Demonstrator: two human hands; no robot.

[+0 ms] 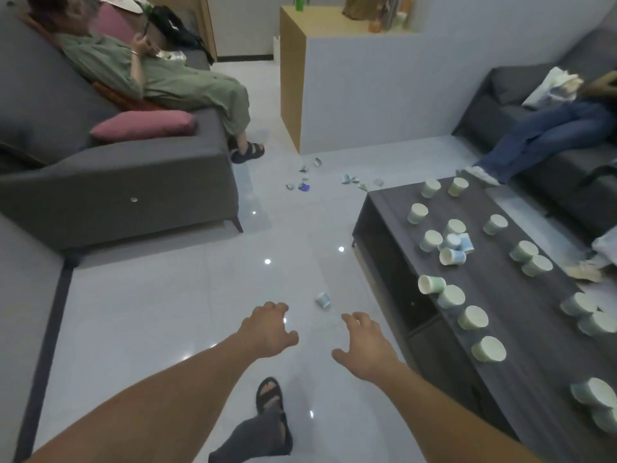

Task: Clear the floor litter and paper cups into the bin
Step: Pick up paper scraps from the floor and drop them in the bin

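A small pale-blue paper cup (pixel 323 300) lies on the white tiled floor, just beyond and between my hands. My left hand (pixel 269 329) reaches forward over the floor, fingers spread and empty. To its right my right hand (pixel 362 342) is likewise stretched out, empty, fingers apart. Several bits of litter (pixel 304 186) and crushed cups (pixel 349 178) lie scattered on the floor farther off. Several paper cups (pixel 450 295), some upside down and some tipped over, cover the dark coffee table (pixel 521 285) on the right. No bin is in view.
A grey sofa (pixel 133 182) with a pink cushion stands on the left, a person reclining on it. Another person sits on a second grey sofa (pixel 567 168) at the right. A white and wood counter (pixel 350 88) stands behind. My sandalled foot (pixel 268 396) is below.
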